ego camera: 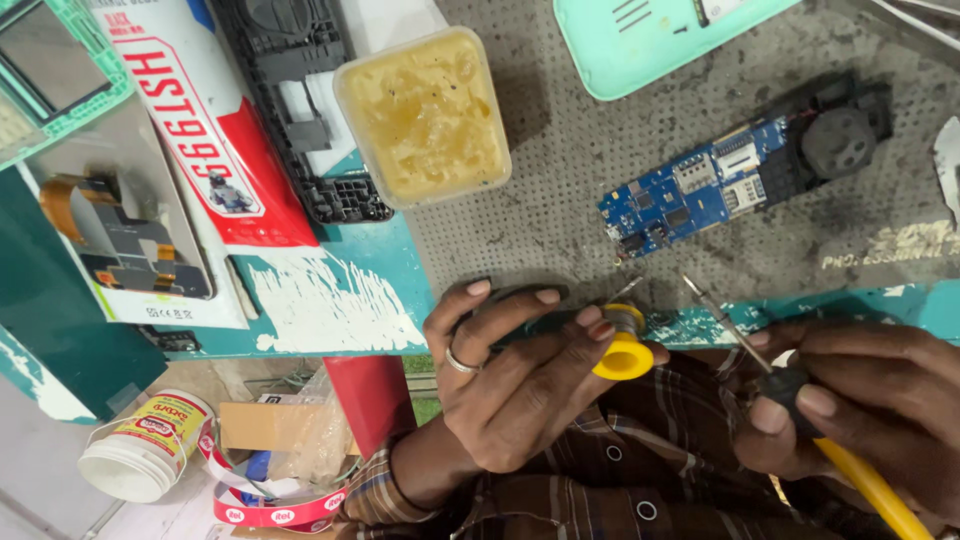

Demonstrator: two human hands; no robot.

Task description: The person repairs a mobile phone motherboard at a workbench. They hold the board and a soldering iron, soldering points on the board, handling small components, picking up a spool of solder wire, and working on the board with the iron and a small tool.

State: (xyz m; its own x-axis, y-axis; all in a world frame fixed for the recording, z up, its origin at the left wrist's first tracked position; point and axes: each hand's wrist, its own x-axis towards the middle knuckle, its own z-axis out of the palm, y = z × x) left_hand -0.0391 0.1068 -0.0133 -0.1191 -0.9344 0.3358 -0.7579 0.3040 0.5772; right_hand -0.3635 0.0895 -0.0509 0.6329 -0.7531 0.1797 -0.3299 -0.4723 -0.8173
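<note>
Biggest thing here is the tabletop [330, 300], painted teal with white patches where the paint has chipped, and most of it is covered by a grey rubbery mat [600, 130] dotted with tiny holes and pretty grimy. On the left lies a glossy white and red carton [200, 130] with a black plastic phone frame [300, 110] just beside it. Next to that sits a squarish translucent tub [425, 115] full of lumpy yellow paste. A mint green phone back cover [650, 40] pokes in at the top edge.

On the mat's right side lies a blue circuit board [690, 190], flat, with small metal slots on it and a round dark part at its far end.

The left hand [510, 380] wears a ring and is clenched around a tool with a yellow collar [625, 355], its thin metal tip pointing toward the board but well apart from it. The right hand [860, 400] is grasping a dark handled tool [785, 385] with a yellow cord running off the bottom, its slim metal rod [715, 310] angled up toward the board, also not touching it.

Below the tabletop edge, on the floor, there's a white plastic jar [145, 450], a cardboard box [270, 425] and a loose red and white strap [270, 505]. Checked shirt sleeves show at both wrists.
</note>
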